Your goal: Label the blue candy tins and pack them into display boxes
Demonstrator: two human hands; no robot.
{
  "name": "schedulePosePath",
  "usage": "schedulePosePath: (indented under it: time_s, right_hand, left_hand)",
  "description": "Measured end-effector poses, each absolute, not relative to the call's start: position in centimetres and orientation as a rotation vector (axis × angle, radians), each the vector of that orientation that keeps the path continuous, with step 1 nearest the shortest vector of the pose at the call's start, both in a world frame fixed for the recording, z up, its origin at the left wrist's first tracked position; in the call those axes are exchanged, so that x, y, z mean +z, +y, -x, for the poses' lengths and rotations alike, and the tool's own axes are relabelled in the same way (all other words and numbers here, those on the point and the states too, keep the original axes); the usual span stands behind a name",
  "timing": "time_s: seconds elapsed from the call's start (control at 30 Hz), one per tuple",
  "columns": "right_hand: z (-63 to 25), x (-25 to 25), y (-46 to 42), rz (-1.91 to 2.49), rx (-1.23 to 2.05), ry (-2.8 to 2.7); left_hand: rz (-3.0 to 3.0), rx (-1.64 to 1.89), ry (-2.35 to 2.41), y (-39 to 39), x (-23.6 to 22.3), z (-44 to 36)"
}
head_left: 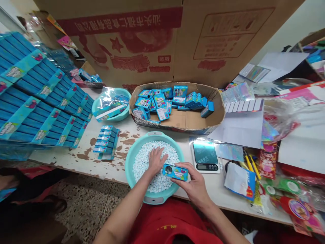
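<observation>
A turquoise basin (129,159) full of small white candies (143,161) stands at the table's front edge. My left hand (155,162) lies on the candies with its fingers stretched out and apart; whether any candy is under the palm is hidden. Over the right side of the basin, my right hand (191,178) grips a small blue candy box (175,172) between thumb and fingers. The box is tilted on its side, its printed face up and a round dark window at its left end.
Behind the basin is a cardboard tray (188,118) of blue boxes. A digital scale (205,156) sits right, a short row of boxes (106,140) left. Stacked blue packs (45,98) rise far left. Wrappers and yellow scissors (250,164) lie right. Another person's hand (7,181) shows lower left.
</observation>
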State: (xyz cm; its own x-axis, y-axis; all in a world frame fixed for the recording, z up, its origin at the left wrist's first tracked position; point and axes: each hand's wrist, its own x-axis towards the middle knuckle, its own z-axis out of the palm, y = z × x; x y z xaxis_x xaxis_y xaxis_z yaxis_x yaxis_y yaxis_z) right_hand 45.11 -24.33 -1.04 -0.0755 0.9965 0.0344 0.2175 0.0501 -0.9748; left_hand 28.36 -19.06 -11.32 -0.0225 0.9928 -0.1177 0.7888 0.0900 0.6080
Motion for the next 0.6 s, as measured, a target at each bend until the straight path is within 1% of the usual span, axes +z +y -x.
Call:
schedulePosePath:
  time_s: [0.1,0.17,0.23,0.37,0.47,0.6]
  right_hand:
    - [-45.2,-1.3,-24.7,1.309,1.121,-1.443]
    - [-45.3,-1.8,-24.8,1.352,1.114,-1.428]
    - [-45.6,-2.4,-24.7,1.415,1.075,-1.397]
    - [-45.6,-3.1,-24.3,1.463,1.034,-1.448]
    - [-44.8,-3.3,-23.9,1.437,1.01,-1.532]
    - [-43.0,-3.6,-23.5,1.395,0.994,-1.647]
  left_hand:
    - [-1.89,0.36,1.804,-19.9,-11.8,-30.3]
    - [-1.892,0.363,1.755,-20.6,-11.6,-29.9]
    - [-1.744,0.497,1.761,-21.1,-11.4,-28.6]
    - [-1.063,0.904,1.76,-21.1,-10.0,-26.4]
    - [-0.679,1.095,1.571,-20.9,-7.0,-26.5]
    - [-0.38,1.337,1.196,-20.6,-2.4,-27.7]
